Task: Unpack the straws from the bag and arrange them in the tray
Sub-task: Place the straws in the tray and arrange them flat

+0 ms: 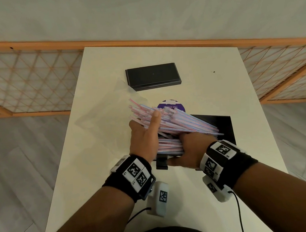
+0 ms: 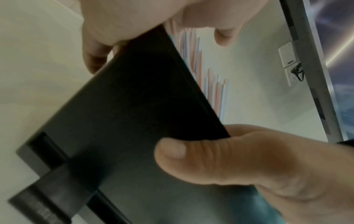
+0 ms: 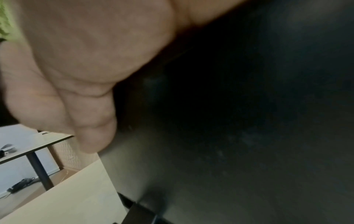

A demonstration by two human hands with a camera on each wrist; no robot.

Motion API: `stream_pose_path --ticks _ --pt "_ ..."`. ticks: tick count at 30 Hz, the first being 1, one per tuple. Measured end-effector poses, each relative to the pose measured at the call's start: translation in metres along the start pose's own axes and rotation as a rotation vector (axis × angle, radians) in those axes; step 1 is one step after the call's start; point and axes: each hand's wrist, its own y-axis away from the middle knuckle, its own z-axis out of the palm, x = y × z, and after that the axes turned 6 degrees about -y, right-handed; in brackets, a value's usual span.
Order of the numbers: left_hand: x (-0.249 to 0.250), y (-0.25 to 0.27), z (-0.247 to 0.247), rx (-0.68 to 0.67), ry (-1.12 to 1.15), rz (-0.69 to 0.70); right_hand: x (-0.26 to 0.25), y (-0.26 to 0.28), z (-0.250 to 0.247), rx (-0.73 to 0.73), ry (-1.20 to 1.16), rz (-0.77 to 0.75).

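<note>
A thick bundle of pink-and-blue striped straws (image 1: 183, 122) lies slanted over a black tray (image 1: 223, 125) near the middle of the white table. My left hand (image 1: 148, 129) holds the bundle's left part, thumb laid over the top and fingers hidden behind it. My right hand (image 1: 188, 150) pinches the tray's near wall, its fingers hidden under the straws. In the left wrist view the right thumb (image 2: 210, 159) presses on the tray's outer wall (image 2: 124, 121), and straw ends (image 2: 193, 57) rise behind the rim. The right wrist view shows my palm (image 3: 76, 60) against the dark tray (image 3: 249, 121).
A crumpled clear plastic bag (image 1: 108, 103) lies on the table to the left of the straws. A black flat box (image 1: 153, 76) sits at the far side. A purple round item (image 1: 174, 106) peeks out behind the bundle. A wooden lattice rail runs behind the table.
</note>
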Motion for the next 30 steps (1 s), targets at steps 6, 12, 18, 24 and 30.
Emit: stream_pose_path --ticks 6,12,18,24,30 --pt "-0.004 -0.002 -0.001 -0.071 -0.02 0.016 0.004 0.001 0.007 0.061 -0.043 -0.047" --pt "-0.002 0.004 -0.002 -0.058 -0.029 0.01 0.014 0.007 0.004 0.051 -0.066 -0.056" --pt "-0.006 0.003 -0.002 -0.066 -0.076 -0.047 0.008 0.005 0.003 0.045 -0.039 -0.064" --pt "0.017 0.02 -0.033 0.115 -0.338 0.025 0.014 0.011 -0.001 0.03 -0.098 -0.12" --pt "0.042 0.038 -0.039 -0.053 -0.269 0.04 0.026 0.035 -0.013 0.19 -0.184 -0.247"
